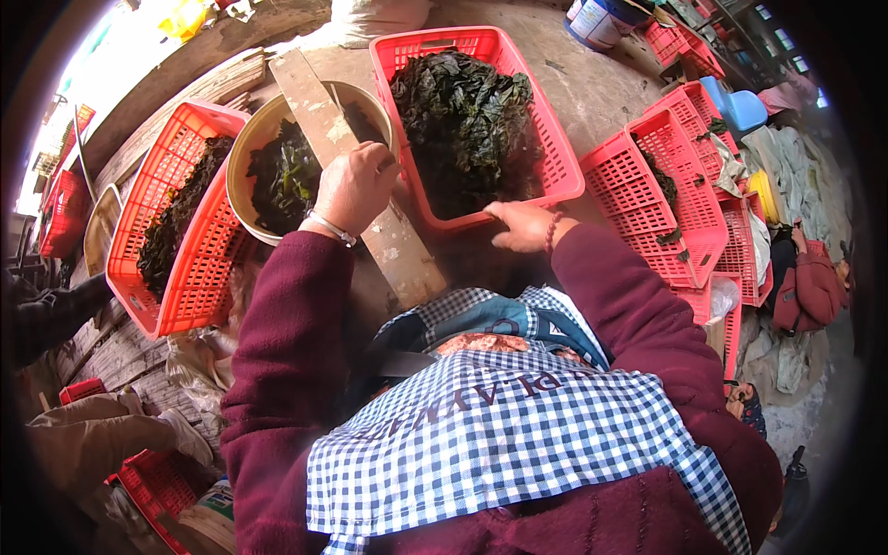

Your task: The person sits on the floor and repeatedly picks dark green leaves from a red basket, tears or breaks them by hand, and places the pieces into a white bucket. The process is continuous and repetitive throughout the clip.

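Observation:
My left hand (355,186), with a pale bangle at the wrist, rests on a worn wooden board (312,104); its fingers are curled at the board's edge, and whether they grip it I cannot tell. The board lies slantwise across a round tub (239,198) that holds dark, wet seaweed (283,177). My right hand (522,225), with a beaded bracelet, touches the near rim of a red plastic basket (565,166), thumb on the rim and fingers partly curled below it. A heap of dark green seaweed (472,111) fills much of this basket.
Another red basket (201,277) with dark seaweed stands left of the tub. Red baskets (694,208) are stacked at the right, near a blue plastic stool (735,104). A blue bucket (600,24) stands at the back. Other people (808,291) sit at both sides.

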Demonstrator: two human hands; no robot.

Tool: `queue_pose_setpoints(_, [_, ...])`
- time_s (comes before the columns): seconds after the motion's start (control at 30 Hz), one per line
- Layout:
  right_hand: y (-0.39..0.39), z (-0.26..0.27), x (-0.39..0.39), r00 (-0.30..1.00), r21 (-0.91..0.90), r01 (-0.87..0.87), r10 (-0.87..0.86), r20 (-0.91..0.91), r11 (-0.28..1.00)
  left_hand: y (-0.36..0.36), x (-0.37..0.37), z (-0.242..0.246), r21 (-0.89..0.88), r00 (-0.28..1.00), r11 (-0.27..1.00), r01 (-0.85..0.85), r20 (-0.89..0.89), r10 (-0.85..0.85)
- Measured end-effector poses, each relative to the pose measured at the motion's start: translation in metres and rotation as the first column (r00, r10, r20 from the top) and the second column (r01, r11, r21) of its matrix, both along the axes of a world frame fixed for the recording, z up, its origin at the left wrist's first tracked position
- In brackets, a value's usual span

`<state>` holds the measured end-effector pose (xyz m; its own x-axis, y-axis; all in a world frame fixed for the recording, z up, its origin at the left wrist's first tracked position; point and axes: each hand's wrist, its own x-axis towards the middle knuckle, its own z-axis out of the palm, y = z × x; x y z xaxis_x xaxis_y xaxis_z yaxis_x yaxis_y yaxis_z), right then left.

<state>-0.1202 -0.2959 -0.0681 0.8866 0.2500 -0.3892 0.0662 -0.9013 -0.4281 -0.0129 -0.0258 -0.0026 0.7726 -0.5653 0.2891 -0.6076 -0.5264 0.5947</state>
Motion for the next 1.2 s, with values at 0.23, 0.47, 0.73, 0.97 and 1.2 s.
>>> queue_pose_setpoints(0.23, [-0.015, -0.060, 0.110, 0.970, -0.014, 0.234, -0.234, -0.060, 0.972, -0.014, -0.005, 0.002, 0.001, 0.994, 0.995, 0.099, -0.038, -0.099])
queue_pose_setpoints(0.47, [0.005, -0.145, 0.146, 0.862, -0.205, 0.507, -0.496, 0.108, 0.837, -0.024, -0.005, 0.005, 0.076, 0.987, 0.986, 0.148, -0.080, -0.142])
queue_pose_setpoints(0.73, [-0.036, -0.129, 0.143, 0.599, 0.434, 0.703, -0.798, 0.065, 0.563, -0.027, -0.002, 0.003, 0.067, 0.985, 0.984, 0.163, -0.061, -0.159])
queue_pose_setpoints(0.97, [-0.041, -0.058, 0.132, 0.584, 0.698, 0.692, -0.425, -0.691, -0.183, -0.019, -0.010, 0.001, 0.045, 0.987, 0.986, 0.158, 0.005, -0.158])
queue_pose_setpoints(1.2, [-0.004, 0.005, 0.091, 0.727, 0.754, 0.653, -0.217, -0.651, -0.074, -0.005, -0.014, 0.000, 0.061, 0.995, 0.994, 0.095, 0.006, -0.095])
